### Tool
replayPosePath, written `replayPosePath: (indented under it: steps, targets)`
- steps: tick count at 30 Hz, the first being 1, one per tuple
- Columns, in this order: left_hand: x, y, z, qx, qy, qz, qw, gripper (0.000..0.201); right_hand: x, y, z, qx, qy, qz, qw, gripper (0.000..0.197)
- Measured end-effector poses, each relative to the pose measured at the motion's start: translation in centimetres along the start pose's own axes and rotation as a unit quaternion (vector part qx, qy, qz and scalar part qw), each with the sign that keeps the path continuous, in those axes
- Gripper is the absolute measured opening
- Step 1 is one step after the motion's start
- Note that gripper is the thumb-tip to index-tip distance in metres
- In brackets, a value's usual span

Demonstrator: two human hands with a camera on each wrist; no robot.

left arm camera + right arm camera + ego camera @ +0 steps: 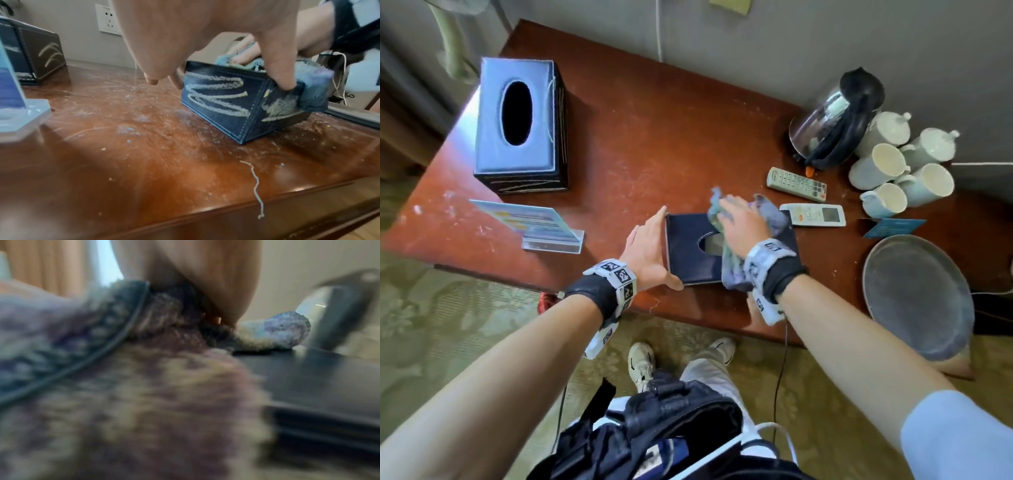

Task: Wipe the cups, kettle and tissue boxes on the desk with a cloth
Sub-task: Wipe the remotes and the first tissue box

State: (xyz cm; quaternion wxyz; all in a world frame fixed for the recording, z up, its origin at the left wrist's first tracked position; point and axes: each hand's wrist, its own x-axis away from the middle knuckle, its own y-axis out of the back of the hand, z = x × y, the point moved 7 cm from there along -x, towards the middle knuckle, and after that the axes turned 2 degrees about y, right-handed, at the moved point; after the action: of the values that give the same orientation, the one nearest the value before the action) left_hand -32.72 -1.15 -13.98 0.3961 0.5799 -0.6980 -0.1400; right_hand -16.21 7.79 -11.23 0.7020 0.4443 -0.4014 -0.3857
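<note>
A small dark blue tissue box (688,253) stands near the desk's front edge, with pale scribbled smears on its side faces (216,100). My left hand (659,246) grips its left side, fingers along that face and thumb (284,79) hooked over the near corner. My right hand (739,222) lies flat on a bluish-purple cloth (770,216) and presses it onto the box top; the cloth (312,91) hangs over the box's right edge. The right wrist view is blurred, filled with cloth (144,402). A larger blue tissue box (520,123) stands back left. The kettle (839,126) and several white cups (887,161) cluster back right.
Two remote controls (796,183) lie just beyond the small box. A grey round plate (917,294) overhangs the desk's right front edge. An acrylic sign stand (534,222) sits front left. The red-brown desk (654,137) is scratched and speckled with crumbs and a thread (256,186).
</note>
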Motion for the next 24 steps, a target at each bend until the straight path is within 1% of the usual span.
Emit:
replayPosePath:
  steps: [1,2,3,5,6,8,9,10,13,14,16,19,24]
  targets:
    - [0.0,0.1,-0.1,-0.005,-0.001,0.000,1.000,0.149,0.0,0.5,-1.3,-0.004,-0.032,-0.012,0.999,0.038]
    - [-0.1,0.1,0.0,-0.012,-0.003,0.001,1.000,0.149,0.0,0.6,-1.7,-0.007,-0.046,-0.025,0.999,0.038]
    - [-0.3,0.0,0.1,-0.023,-0.009,0.004,1.000,0.148,0.0,0.3,-1.0,-0.008,-0.038,-0.035,0.999,0.038]
    - [-0.6,-0.2,0.1,-0.055,-0.024,0.012,0.998,0.147,0.2,-1.1,2.0,-0.005,0.024,-0.039,0.999,0.042]
    - [-0.8,-0.1,0.0,-0.073,-0.030,0.015,0.997,0.146,0.4,-1.9,3.4,-0.009,0.051,-0.028,0.998,0.043]
    - [-0.9,-0.1,-0.3,-0.109,-0.035,0.026,0.993,0.145,0.9,-2.6,3.8,-0.004,0.065,0.015,0.998,0.043]
    - [-0.8,0.0,-0.6,-0.122,-0.035,0.029,0.991,0.144,0.9,-2.1,2.7,0.002,0.052,0.022,0.998,0.043]
    - [-0.8,0.1,-0.7,-0.133,-0.033,0.028,0.990,0.143,0.7,-1.4,0.9,0.006,0.028,0.016,0.999,0.043]
    - [-1.1,0.0,-0.6,-0.159,-0.029,0.029,0.986,0.145,1.4,1.8,-6.3,-0.005,-0.087,-0.014,0.996,0.041]
    - [-1.2,-0.1,-0.4,-0.170,-0.031,0.028,0.985,0.146,1.8,2.5,-8.2,-0.011,-0.110,-0.023,0.994,0.041]
    - [-1.5,-0.2,-0.1,-0.197,-0.032,0.034,0.979,0.149,2.5,2.9,-10.2,-0.030,-0.117,-0.029,0.992,0.042]
    - [-1.7,-0.1,-0.1,-0.242,-0.034,0.045,0.969,0.149,3.6,2.1,-10.6,-0.083,-0.117,-0.051,0.988,0.043]
    - [-1.3,-0.2,-0.4,-0.288,-0.046,0.041,0.956,0.148,8.8,0.1,-10.4,-0.142,-0.126,-0.134,0.973,0.042]
